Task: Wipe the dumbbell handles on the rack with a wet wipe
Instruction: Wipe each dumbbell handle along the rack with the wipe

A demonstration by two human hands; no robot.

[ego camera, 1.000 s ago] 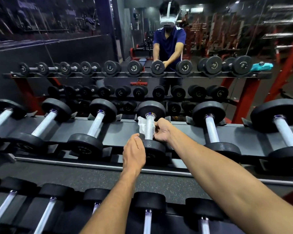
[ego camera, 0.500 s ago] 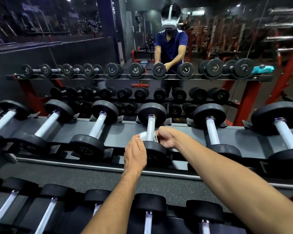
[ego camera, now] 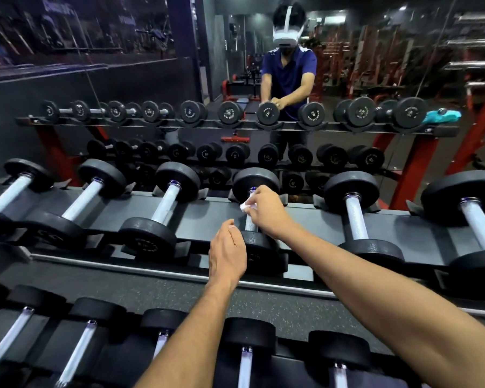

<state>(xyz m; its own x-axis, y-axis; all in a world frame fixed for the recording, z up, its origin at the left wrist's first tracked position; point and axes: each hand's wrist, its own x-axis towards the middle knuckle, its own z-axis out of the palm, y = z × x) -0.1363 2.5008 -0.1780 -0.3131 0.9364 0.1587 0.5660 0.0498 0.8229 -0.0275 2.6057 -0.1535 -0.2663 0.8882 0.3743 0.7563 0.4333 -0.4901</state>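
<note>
The dumbbell (ego camera: 254,217) being cleaned lies in the top row of the rack (ego camera: 207,211), 4th from left in view, w/ its far black round head pointing to the mirror and its near head toward the person. Its handle (ego camera: 251,223) is pale silver metal w/ a fine knurled texture and a small blue ring at the far end. The heads are matte black rubber, slightly scuffed.

The right hand (ego camera: 266,210) is curled around the upper part of the handle and grips the wet wipe (ego camera: 244,206), a small crumpled white piece showing at the fingers' left side. The left hand (ego camera: 228,252) rests against the near head, fingers loosely bent, holding nothing.

Neighbour dumbbells on both sides have the same silver handles and black heads, approx. parallel.
</note>
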